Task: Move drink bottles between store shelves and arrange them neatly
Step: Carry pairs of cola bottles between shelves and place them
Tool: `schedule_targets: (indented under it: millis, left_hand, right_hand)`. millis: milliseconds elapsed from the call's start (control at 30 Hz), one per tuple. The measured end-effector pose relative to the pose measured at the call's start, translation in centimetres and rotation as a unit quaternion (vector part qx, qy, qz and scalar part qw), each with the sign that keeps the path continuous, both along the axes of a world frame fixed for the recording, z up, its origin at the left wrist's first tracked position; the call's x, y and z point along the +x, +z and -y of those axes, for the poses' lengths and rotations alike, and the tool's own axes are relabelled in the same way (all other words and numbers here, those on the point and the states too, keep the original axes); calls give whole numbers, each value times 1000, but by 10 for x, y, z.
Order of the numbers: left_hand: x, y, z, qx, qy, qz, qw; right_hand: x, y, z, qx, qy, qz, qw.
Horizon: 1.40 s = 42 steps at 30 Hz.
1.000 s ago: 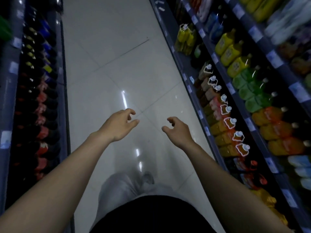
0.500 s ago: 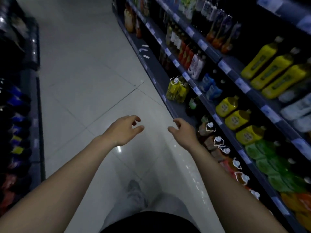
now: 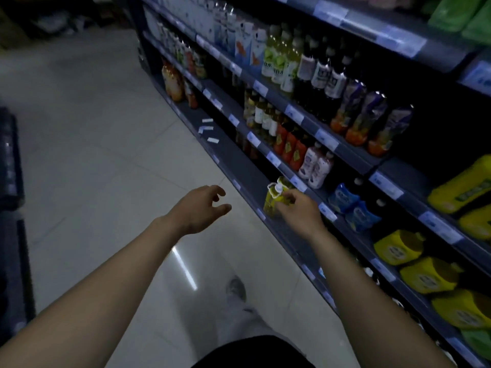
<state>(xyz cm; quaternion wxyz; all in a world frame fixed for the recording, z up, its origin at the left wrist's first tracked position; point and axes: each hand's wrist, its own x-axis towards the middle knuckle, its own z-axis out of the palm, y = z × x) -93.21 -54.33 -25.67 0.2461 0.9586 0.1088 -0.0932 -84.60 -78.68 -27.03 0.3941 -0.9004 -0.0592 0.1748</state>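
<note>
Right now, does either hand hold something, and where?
Left hand: nothing. Right hand is at the yellow bottle near its cap; grip cannot be told.

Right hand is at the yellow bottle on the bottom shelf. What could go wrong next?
The right hand is at the yellow bottle near its cap, at the front edge of the bottom shelf; a high grip might tip it onto the floor. The left hand hangs free, giving no support. Dim light hides contact.

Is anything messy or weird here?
Yes. A few white tags lie loose and crooked on the bottom shelf, as if they had dropped off instead of being clipped in place.
</note>
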Motion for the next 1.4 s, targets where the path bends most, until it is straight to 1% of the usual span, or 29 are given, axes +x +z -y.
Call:
schedule_targets:
  millis: [167, 300, 400, 567, 667, 800, 900, 1067, 1133, 1233, 1333, 1400]
  left_hand:
    - [129, 40, -65, 6, -36, 38, 999]
    - [220, 67, -104, -7, -91, 78, 993]
    - [281, 81, -128, -32, -126, 92, 987]
    - [377, 100, -186, -33, -183, 113, 976]
    - [426, 113, -223, -51, -201, 123, 970]
    - [486, 126, -273, -79, -241, 120, 960]
    - [531, 143, -297, -91, -268, 143, 948]
    - [587, 172, -303, -191, -288, 202, 916]
    - [607, 181, -300, -205, -301, 225, 904]
    - [635, 190, -297, -195, -289, 278, 895]
    - [655, 203, -292, -237, -256, 300, 888]
    - [663, 213, -289, -232, -258, 307, 886]
  right_hand:
    - [104, 30, -66, 22, -28, 3, 999]
    - [168, 52, -102, 43, -79, 42, 995]
    - [215, 67, -128, 51, -110, 66, 990]
    - [278, 91, -188, 69, -158, 98, 980]
    - [312, 102, -229, 79, -198, 123, 969]
    - [352, 127, -281, 89, -263, 157, 948]
    - [380, 149, -311, 82, -301, 190, 931]
    - [416, 184, -336, 75, -329, 245, 909]
    - [433, 195, -340, 69, -336, 272, 899]
    - [455, 208, -343, 78, -344, 309, 883]
    - [472, 222, -346, 70, -344, 342, 871]
    - [480, 229, -348, 69, -347, 353, 866]
